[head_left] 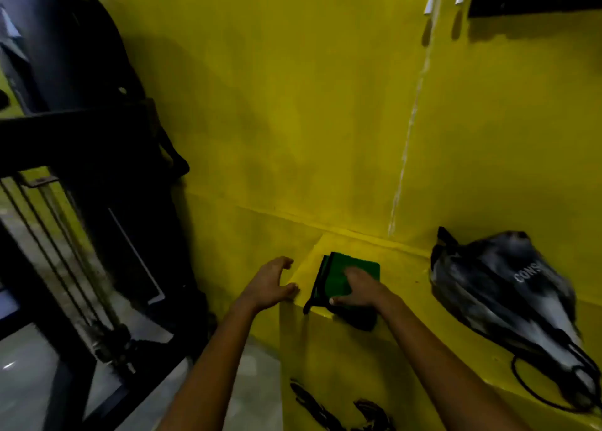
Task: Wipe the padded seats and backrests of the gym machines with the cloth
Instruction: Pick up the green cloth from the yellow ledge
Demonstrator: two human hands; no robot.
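A folded green cloth (338, 274) lies on the corner of a yellow ledge (404, 287), one edge hanging over the front. My right hand (356, 289) lies on top of the cloth, its fingers curled over it and the thumb at the near edge. My left hand (272, 282) hovers just left of the cloth at the ledge's corner, fingers spread and relaxed, holding nothing. A black gym machine (84, 170) with cables stands at the left; its dark padded part (62, 39) rises at the upper left.
A grey-black drawstring bag (501, 287) lies on the ledge at the right, its cord trailing toward the front. Yellow walls meet in a corner behind the ledge. Grey floor (254, 381) shows between the machine and the ledge.
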